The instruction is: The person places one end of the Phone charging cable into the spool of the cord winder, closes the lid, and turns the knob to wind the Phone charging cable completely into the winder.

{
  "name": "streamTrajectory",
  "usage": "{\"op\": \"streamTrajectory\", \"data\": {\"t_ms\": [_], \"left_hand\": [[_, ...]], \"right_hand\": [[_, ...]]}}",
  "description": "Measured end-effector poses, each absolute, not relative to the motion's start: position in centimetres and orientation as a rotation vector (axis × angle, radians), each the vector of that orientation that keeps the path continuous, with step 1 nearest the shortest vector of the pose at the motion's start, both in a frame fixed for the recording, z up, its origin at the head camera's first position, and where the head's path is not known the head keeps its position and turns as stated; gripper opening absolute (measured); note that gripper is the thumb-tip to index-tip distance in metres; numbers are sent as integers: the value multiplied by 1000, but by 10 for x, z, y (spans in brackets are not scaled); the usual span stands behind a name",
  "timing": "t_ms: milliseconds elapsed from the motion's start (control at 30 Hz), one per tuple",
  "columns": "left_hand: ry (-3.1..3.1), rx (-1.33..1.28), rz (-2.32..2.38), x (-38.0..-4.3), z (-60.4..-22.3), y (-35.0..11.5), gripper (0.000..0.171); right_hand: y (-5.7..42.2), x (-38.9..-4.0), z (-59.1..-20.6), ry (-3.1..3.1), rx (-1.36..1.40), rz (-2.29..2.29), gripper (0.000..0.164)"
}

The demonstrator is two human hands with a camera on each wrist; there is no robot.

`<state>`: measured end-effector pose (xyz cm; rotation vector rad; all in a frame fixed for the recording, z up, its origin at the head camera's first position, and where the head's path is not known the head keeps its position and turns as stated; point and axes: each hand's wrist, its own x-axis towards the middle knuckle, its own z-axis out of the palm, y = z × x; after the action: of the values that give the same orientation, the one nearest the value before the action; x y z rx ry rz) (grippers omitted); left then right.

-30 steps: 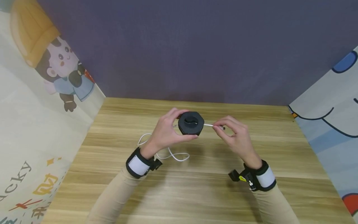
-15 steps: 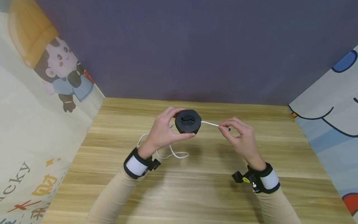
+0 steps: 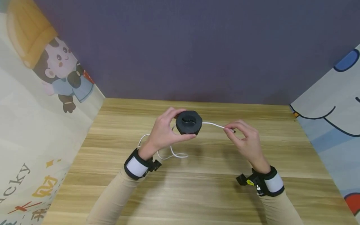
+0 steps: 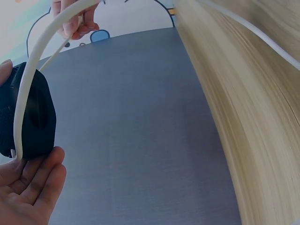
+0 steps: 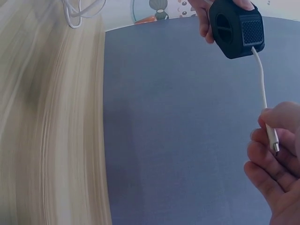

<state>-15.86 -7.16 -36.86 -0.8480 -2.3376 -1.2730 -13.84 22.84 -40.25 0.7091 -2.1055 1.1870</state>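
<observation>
My left hand (image 3: 164, 129) grips a black hexagonal cable winder (image 3: 189, 122) by its edges, thumb below and fingers above. An S-shaped slot runs across the round recess on its face. White cable (image 3: 212, 124) comes out of the winder's right side and reaches my right hand (image 3: 247, 140). Thumb and fingers of that hand pinch the cable's end; in the right wrist view a white plug (image 5: 272, 136) with a metal tip sticks out past the thumb. On the left, more cable leaves the winder and hangs behind the left hand, close up in the left wrist view.
A loose loop of the white cable (image 3: 180, 156) lies on the wooden table (image 3: 202, 193) below the left hand. A dark blue-grey panel (image 3: 191, 53) stands at the table's back. Cartoon-printed walls (image 3: 332, 118) flank both sides.
My right hand has moved right and slightly down with the plug, and the cable between it and the winder is longer. My left hand shifted slightly left with the winder. The table loop shrank slightly.
</observation>
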Motion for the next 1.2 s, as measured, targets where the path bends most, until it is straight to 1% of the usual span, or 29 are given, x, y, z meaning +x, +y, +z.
{"op": "streamTrajectory", "data": {"t_ms": [467,700,967,1200], "left_hand": [[-2344,-854,-1273,-159,-371,-72,81],[-2362,-820,-1296,-160,-371,-74,81],[-2355,-817,-1283,-159,-371,-75,81],[-2341,-838,-1269,-158,-371,-73,80]], "right_hand": [[238,-136,-408,-2127,613,1173,23],[244,-133,-408,-2140,582,1188,17],[250,-130,-410,-2217,540,1151,19],[250,-130,-414,-2310,614,1100,25]]}}
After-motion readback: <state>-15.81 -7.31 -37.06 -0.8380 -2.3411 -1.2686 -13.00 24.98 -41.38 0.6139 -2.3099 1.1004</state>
